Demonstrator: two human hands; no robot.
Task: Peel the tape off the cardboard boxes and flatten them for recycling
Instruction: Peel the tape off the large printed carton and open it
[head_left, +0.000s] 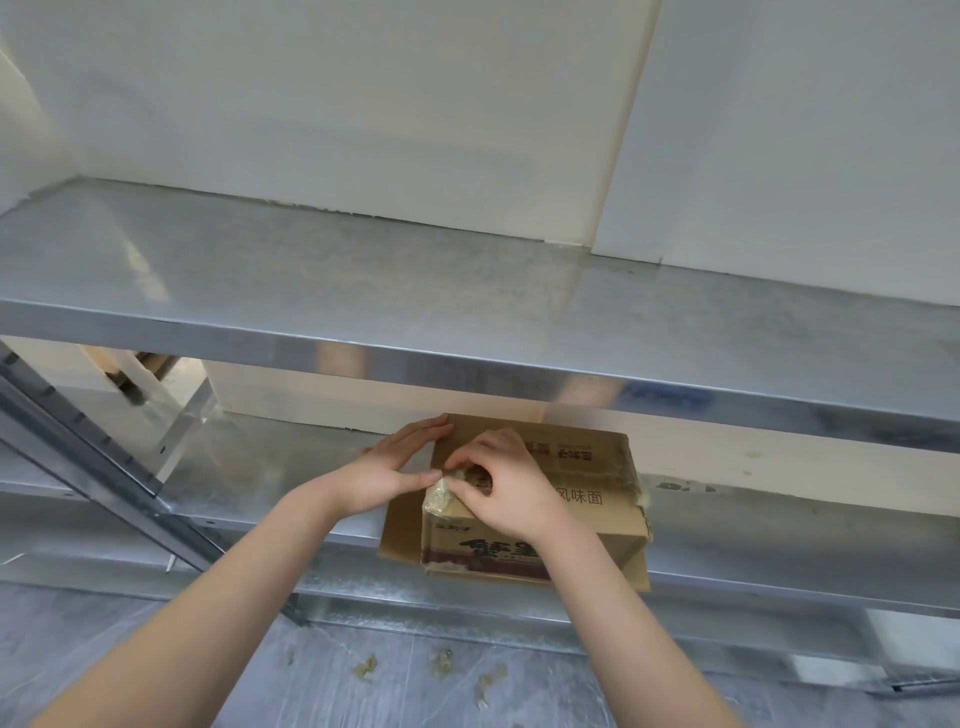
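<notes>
A brown cardboard box (587, 499) with printed characters sits on a lower metal shelf (270, 457), its near bottom flaps hanging over the shelf's front edge. Clear yellowish tape (439, 496) runs over its top left edge and down the front. My left hand (400, 462) lies flat against the box's left side, thumb at the tape. My right hand (504, 488) rests on top of the box, thumb and forefinger pinching the lifted end of the tape at the corner.
An upper metal shelf (467, 312) juts out above the box, close over my hands. Slanted metal uprights (104, 462) stand at the left. Several crumpled tape scraps (441, 662) lie on the grey floor below. A white wall is behind.
</notes>
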